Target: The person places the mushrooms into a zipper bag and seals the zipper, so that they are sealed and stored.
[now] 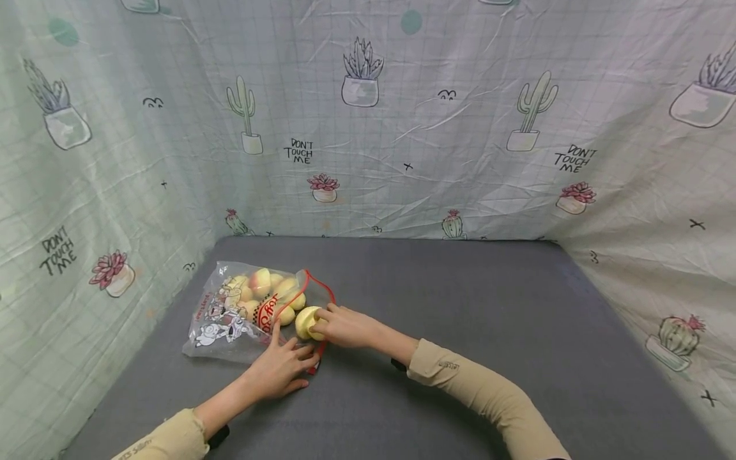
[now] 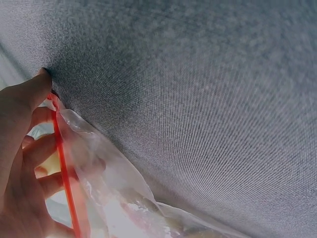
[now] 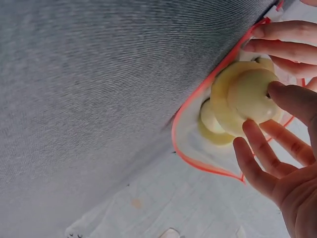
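A clear plastic bag [image 1: 224, 348] with cartoon print and a red-edged mouth lies on its side, mouth to the right. Several yellow apples [image 1: 261, 281] are inside it. At the mouth, my right hand [image 1: 347, 326] holds one yellow apple [image 3: 252, 96] between thumb and fingers; in the right wrist view, another apple sits right behind it. My left hand [image 1: 278, 370] grips the near side of the mouth, its fingers across the red edge [image 2: 64, 173] and the thumb [image 2: 37, 87] outside. Some of its fingertips show through the plastic.
Beneath everything is a dark grey table [image 1: 460, 306]. Around its back and sides hangs a pale curtain [image 1: 402, 147] printed with cacti, close behind and to the left of the bag. The table surface extends to the right of the right arm.
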Tool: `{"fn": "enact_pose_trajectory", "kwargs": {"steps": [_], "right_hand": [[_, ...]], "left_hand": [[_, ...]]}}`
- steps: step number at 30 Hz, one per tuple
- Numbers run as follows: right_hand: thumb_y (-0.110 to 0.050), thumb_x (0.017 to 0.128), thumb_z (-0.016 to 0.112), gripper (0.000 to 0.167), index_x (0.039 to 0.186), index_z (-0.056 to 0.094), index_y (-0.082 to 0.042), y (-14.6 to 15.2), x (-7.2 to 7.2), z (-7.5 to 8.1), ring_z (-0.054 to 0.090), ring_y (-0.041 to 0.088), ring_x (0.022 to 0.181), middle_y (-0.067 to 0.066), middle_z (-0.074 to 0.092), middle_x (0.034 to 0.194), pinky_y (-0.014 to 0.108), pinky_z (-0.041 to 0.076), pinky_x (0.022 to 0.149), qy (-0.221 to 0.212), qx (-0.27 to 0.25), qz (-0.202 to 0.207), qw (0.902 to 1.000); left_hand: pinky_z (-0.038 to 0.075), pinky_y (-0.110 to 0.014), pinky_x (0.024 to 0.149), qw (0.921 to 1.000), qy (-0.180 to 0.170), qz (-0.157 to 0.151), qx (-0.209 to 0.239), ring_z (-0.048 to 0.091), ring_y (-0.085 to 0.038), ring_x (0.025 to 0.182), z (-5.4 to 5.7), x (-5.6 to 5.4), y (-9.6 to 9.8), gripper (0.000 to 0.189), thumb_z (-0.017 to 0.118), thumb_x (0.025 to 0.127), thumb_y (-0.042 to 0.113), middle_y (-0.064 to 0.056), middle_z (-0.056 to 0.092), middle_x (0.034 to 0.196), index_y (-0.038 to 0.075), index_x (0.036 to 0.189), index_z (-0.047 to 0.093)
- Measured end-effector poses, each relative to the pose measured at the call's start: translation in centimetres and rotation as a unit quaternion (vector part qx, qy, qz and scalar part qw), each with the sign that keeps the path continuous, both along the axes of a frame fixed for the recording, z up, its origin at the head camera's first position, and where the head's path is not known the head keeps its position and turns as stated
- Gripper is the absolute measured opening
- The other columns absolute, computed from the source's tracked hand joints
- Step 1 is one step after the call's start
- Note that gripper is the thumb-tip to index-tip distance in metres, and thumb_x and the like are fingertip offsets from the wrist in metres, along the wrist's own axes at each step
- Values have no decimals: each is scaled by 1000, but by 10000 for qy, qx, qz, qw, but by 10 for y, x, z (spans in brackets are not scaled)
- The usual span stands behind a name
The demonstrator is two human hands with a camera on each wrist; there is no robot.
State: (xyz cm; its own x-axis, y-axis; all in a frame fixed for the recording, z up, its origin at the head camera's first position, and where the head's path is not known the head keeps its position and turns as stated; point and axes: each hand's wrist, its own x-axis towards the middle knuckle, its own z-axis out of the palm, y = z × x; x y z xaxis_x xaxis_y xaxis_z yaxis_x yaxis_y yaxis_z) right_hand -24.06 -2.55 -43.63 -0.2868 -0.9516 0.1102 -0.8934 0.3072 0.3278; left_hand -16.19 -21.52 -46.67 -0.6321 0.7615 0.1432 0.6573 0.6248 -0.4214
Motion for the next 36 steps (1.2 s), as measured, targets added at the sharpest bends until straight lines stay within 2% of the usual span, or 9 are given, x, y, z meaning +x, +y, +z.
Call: {"fn": "enact_pose_trajectory", "kwargs": {"steps": [5, 8, 16, 24, 29, 33, 36], "right_hand": [[-21, 89, 52, 26, 113, 60, -26, 2, 2, -3, 53, 13, 100, -1, 53, 117, 24, 49, 69, -10, 121, 17, 9999], [-20, 90, 52, 29, 118, 58, -24, 2, 2, -4, 51, 13, 107, -2, 52, 118, 24, 50, 73, -94, 174, 25, 9998], [-16, 92, 47, 31, 122, 54, -14, 0, 1, -6, 49, 13, 114, 2, 48, 126, 19, 44, 87, -25, 336, 12, 9994], [-16, 92, 45, 34, 126, 50, -17, -6, -4, -9, 46, 14, 119, 1, 45, 131, 20, 42, 92, 80, 410, 5, 9991], [-17, 92, 46, 33, 124, 53, -19, -8, -10, -9, 49, 10, 116, -3, 51, 126, 22, 44, 90, 73, 125, 59, 9999], [-22, 92, 45, 26, 115, 57, -24, -9, -17, -11, 51, 5, 101, -11, 57, 115, 20, 43, 77, 370, -259, 157, 9989], [-24, 92, 45, 20, 107, 59, -26, -12, -22, -12, 46, 5, 91, -13, 57, 106, 19, 36, 67, 619, -332, 237, 9972]], "left_hand": [[27, -72, 85, 9998, 150, -5, -154, 54, -21, 88, 0, -1, 0, 54, 58, 72, 57, 7, 59, 117, 29, 119, 57], [27, -72, 85, 9997, 165, -18, -162, 54, -21, 88, -1, -1, -1, 55, 58, 72, 57, 7, 59, 117, 29, 120, 56], [26, -73, 85, 9998, 171, -64, -79, 52, -18, 83, -1, -1, -1, 52, 58, 72, 57, 8, 60, 112, 30, 117, 58], [29, -71, 83, 9990, 375, -242, -57, 53, -18, 82, 0, -2, -2, 50, 59, 70, 57, 9, 61, 109, 32, 114, 60], [29, -71, 83, 9982, 413, -436, 79, 52, -17, 78, 1, -2, -2, 48, 63, 69, 53, 7, 62, 110, 33, 112, 60], [28, -71, 85, 9984, 313, -442, 151, 53, -17, 79, 3, -1, -3, 51, 65, 69, 50, 6, 63, 111, 29, 115, 59], [28, -70, 86, 9990, 234, -385, 35, 53, -18, 80, 4, -1, -3, 53, 64, 70, 49, 7, 62, 111, 26, 118, 58]]}}
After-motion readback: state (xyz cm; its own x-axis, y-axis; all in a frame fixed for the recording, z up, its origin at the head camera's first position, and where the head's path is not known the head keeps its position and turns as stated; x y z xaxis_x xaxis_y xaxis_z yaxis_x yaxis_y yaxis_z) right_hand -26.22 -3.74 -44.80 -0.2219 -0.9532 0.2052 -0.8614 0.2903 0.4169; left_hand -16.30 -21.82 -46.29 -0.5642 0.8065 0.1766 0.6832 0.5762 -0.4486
